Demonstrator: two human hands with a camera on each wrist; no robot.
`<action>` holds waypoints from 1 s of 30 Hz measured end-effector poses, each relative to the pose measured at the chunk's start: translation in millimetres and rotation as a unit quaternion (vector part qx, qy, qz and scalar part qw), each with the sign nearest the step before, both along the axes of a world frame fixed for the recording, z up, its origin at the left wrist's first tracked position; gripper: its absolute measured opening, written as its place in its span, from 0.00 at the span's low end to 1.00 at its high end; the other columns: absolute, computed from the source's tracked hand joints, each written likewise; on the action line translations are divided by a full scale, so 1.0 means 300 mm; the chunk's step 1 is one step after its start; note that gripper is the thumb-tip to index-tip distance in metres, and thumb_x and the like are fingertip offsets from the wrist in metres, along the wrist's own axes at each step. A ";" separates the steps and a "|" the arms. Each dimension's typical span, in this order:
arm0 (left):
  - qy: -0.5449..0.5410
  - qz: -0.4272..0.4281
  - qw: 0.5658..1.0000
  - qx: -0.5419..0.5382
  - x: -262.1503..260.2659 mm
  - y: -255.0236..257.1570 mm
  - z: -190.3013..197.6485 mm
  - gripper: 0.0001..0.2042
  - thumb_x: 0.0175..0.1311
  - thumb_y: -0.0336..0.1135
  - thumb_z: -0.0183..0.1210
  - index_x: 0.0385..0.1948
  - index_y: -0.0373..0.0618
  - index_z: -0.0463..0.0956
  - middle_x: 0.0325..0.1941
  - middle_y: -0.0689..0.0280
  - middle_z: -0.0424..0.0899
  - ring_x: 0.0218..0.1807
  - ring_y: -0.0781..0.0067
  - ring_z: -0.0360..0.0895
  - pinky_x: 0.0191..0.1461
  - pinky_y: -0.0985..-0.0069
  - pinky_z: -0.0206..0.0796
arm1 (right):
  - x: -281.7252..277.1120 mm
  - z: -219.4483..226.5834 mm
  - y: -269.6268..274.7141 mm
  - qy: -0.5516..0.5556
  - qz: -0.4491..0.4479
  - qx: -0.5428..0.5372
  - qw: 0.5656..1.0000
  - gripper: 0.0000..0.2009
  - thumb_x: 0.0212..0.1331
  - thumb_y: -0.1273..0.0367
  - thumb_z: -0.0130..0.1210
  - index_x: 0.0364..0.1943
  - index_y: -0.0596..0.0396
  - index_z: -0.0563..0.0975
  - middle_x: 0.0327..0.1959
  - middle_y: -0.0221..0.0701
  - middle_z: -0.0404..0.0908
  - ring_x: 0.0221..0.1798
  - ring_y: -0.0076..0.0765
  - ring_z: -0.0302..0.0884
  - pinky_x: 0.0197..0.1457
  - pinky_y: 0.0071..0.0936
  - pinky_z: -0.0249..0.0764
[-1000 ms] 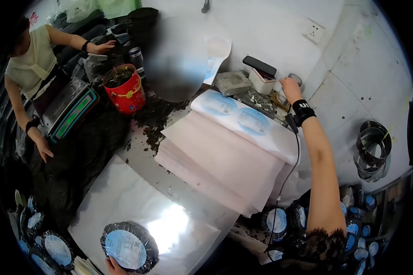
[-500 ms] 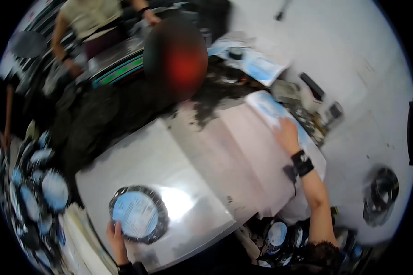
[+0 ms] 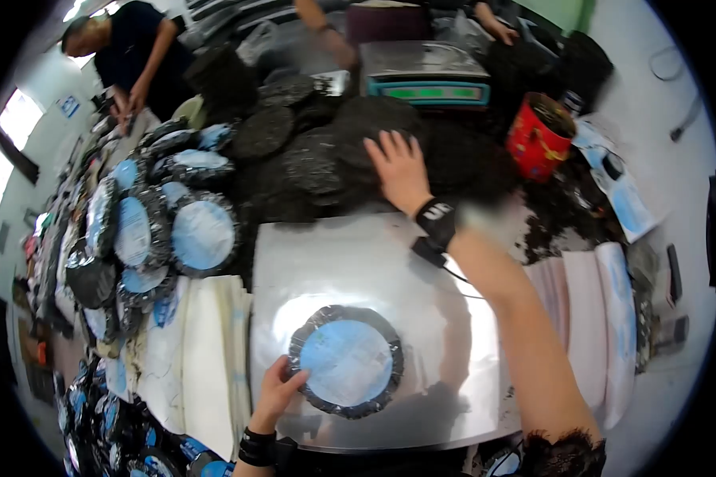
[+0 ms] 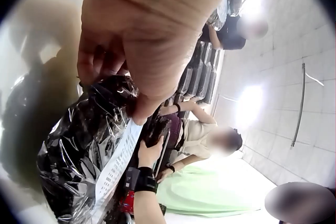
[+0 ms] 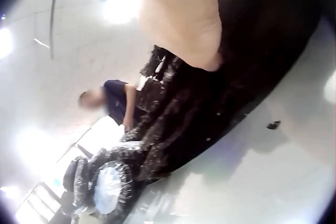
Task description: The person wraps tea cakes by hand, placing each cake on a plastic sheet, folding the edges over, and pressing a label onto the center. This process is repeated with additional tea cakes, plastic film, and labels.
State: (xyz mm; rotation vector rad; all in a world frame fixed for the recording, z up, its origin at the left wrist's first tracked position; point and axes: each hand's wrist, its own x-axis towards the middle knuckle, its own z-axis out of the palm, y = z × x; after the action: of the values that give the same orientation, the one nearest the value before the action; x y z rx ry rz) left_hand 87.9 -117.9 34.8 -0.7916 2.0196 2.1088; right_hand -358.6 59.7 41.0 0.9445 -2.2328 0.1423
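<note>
My left hand (image 3: 277, 389) pinches the near-left edge of a round dark cake in clear crinkled wrap (image 3: 374, 397), with a blue round label (image 3: 344, 362) on top. In the left wrist view the thumb of my left hand (image 4: 142, 29) presses the label's edge while the other fingers curl at the wrap's side. The wrapped cake overlaps a shiny flat sheet (image 3: 445, 278) on the table. Fingers spread, my right hand (image 3: 402, 171) reaches over a dark heap (image 3: 465, 163) with round bare dark discs (image 3: 310, 163) at its left. It holds nothing visible.
A scale (image 3: 428, 93) stands behind the heap; a red bucket (image 3: 538, 143) is right of it. Wrapped labelled cakes (image 3: 203, 234) are piled left above pale sheets (image 3: 207, 342). Pinkish sheets (image 3: 585, 318) lie right. One person (image 3: 147, 48) stands far left, another behind the scale.
My right hand has left the small items by the wall, crossed the printed sheets and reached over the dark heap. The head view has swung left. My left hand stays at the wrapped cake.
</note>
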 end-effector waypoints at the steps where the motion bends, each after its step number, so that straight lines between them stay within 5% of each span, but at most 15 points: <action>1: 0.001 0.018 1.000 0.003 0.017 -0.026 -0.001 0.17 0.66 0.32 0.66 0.52 0.34 0.76 0.45 0.66 0.84 0.44 0.79 0.79 0.46 0.78 0.72 | -0.023 -0.023 -0.010 -0.048 0.026 -0.033 0.998 0.33 0.51 0.68 0.63 0.67 0.50 0.71 0.70 0.43 0.68 0.73 0.55 0.63 0.72 0.60 0.61; 6: 0.015 0.101 0.992 -0.072 0.048 -0.226 0.043 0.16 0.66 0.34 0.67 0.50 0.37 0.77 0.41 0.68 0.83 0.41 0.79 0.77 0.44 0.79 0.69 | 0.008 0.088 0.047 -0.019 0.019 -0.073 0.997 0.42 0.50 0.72 0.65 0.75 0.44 0.63 0.74 0.41 0.64 0.77 0.52 0.59 0.76 0.58 0.56; 9: 0.199 0.161 0.958 -0.127 0.009 -0.565 0.128 0.14 0.68 0.34 0.64 0.51 0.38 0.80 0.37 0.70 0.82 0.38 0.75 0.76 0.44 0.75 0.69 | 0.224 0.197 0.125 0.003 0.023 -0.055 0.998 0.39 0.52 0.73 0.65 0.73 0.44 0.66 0.74 0.41 0.65 0.77 0.52 0.60 0.77 0.57 0.56; 10: 0.197 0.101 0.918 -0.330 -0.023 -0.658 0.251 0.14 0.69 0.33 0.61 0.53 0.38 0.79 0.40 0.67 0.83 0.42 0.70 0.78 0.47 0.72 0.70 | 0.317 0.191 0.159 0.012 0.032 -0.044 0.998 0.35 0.54 0.73 0.62 0.71 0.45 0.70 0.73 0.43 0.67 0.76 0.54 0.61 0.77 0.60 0.56; 12: 0.120 0.083 0.645 -0.750 -0.091 -0.847 0.495 0.16 0.71 0.29 0.55 0.57 0.39 0.78 0.47 0.59 0.86 0.49 0.59 0.82 0.53 0.68 0.72 | 0.555 0.124 0.201 0.016 0.037 -0.024 0.999 0.31 0.57 0.74 0.56 0.69 0.48 0.72 0.71 0.46 0.69 0.74 0.58 0.63 0.76 0.65 0.55; 13: 0.275 0.202 0.828 -0.445 -0.108 -0.916 0.540 0.16 0.74 0.34 0.54 0.58 0.39 0.78 0.51 0.59 0.85 0.53 0.60 0.82 0.56 0.69 0.72 | 0.717 0.113 0.207 -0.057 0.028 -0.018 0.998 0.30 0.57 0.74 0.55 0.69 0.51 0.72 0.70 0.49 0.69 0.74 0.60 0.63 0.76 0.67 0.53; 14: 0.369 0.293 0.880 -0.059 -0.128 -0.965 0.540 0.17 0.77 0.38 0.52 0.59 0.39 0.78 0.56 0.58 0.84 0.57 0.61 0.81 0.58 0.70 0.72 | 0.881 0.113 0.206 -0.128 0.011 -0.010 0.992 0.30 0.57 0.73 0.53 0.69 0.53 0.72 0.70 0.51 0.70 0.74 0.62 0.63 0.75 0.69 0.52; 17: 0.261 0.072 0.944 -0.187 -0.032 -0.670 0.276 0.25 0.81 0.47 0.47 0.67 0.36 0.69 0.64 0.57 0.79 0.67 0.64 0.75 0.71 0.67 0.64 | 1.165 -0.096 0.141 -0.224 -0.067 -0.012 0.972 0.32 0.57 0.67 0.56 0.70 0.55 0.69 0.70 0.55 0.68 0.72 0.64 0.64 0.72 0.69 0.56; 18: 0.228 0.052 0.949 -0.212 -0.020 -0.424 0.198 0.25 0.81 0.46 0.47 0.69 0.37 0.67 0.65 0.56 0.79 0.67 0.63 0.75 0.73 0.65 0.63 | 1.206 -0.106 0.112 -0.260 -0.083 -0.020 0.962 0.34 0.58 0.64 0.59 0.71 0.56 0.68 0.70 0.56 0.68 0.71 0.64 0.64 0.70 0.68 0.57; 20: 0.187 -0.027 0.951 -0.245 0.028 -0.126 -0.009 0.31 0.79 0.43 0.48 0.77 0.36 0.53 0.78 0.49 0.63 0.79 0.55 0.60 0.81 0.61 0.49 | 1.168 0.069 0.160 -0.310 -0.038 -0.081 0.946 0.36 0.59 0.59 0.61 0.72 0.57 0.66 0.69 0.54 0.69 0.70 0.63 0.66 0.69 0.64 0.60; 24: 0.225 0.021 0.963 -0.143 -0.044 0.140 -0.116 0.37 0.77 0.42 0.51 0.79 0.36 0.43 0.83 0.47 0.49 0.84 0.53 0.46 0.84 0.61 0.39 | 0.799 0.036 0.355 -0.245 -0.006 -0.190 0.951 0.39 0.62 0.52 0.63 0.70 0.64 0.66 0.65 0.52 0.74 0.66 0.57 0.72 0.72 0.47 0.64; 25: 0.232 0.057 0.966 -0.099 -0.113 0.177 -0.135 0.38 0.76 0.42 0.52 0.79 0.36 0.42 0.84 0.47 0.47 0.84 0.53 0.45 0.84 0.62 0.38 | 0.766 0.000 0.360 -0.410 0.016 -0.347 0.843 0.37 0.65 0.53 0.62 0.70 0.64 0.66 0.65 0.52 0.74 0.67 0.55 0.72 0.73 0.46 0.65; 27: 0.214 0.070 0.969 -0.100 -0.250 0.224 -0.102 0.40 0.73 0.41 0.58 0.78 0.35 0.45 0.82 0.47 0.51 0.82 0.55 0.50 0.82 0.64 0.43 | 0.763 -0.123 0.323 -0.516 0.037 -0.454 0.726 0.32 0.68 0.57 0.60 0.69 0.63 0.68 0.66 0.52 0.75 0.70 0.53 0.72 0.73 0.41 0.66; 28: 0.198 0.087 0.973 -0.084 -0.308 0.242 -0.096 0.39 0.72 0.39 0.60 0.78 0.34 0.48 0.80 0.47 0.55 0.80 0.55 0.54 0.81 0.63 0.47 | 0.835 -0.202 0.293 -0.480 0.037 -0.423 0.767 0.29 0.68 0.59 0.60 0.68 0.62 0.69 0.66 0.52 0.75 0.71 0.52 0.72 0.73 0.39 0.68; 30: 0.192 0.088 0.960 -0.183 -0.318 0.211 -0.100 0.36 0.65 0.31 0.67 0.73 0.33 0.58 0.71 0.48 0.69 0.71 0.56 0.69 0.74 0.64 0.61 | 0.948 -0.176 0.262 -0.475 -0.008 -0.451 0.755 0.27 0.67 0.63 0.61 0.66 0.61 0.71 0.61 0.49 0.79 0.67 0.50 0.76 0.72 0.40 0.68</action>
State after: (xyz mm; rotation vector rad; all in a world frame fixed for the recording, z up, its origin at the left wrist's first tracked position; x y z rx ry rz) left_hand -7.4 -54.7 4.9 -0.6661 2.6923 2.1440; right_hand -74.1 138.2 -11.7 0.2642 -2.4669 1.8654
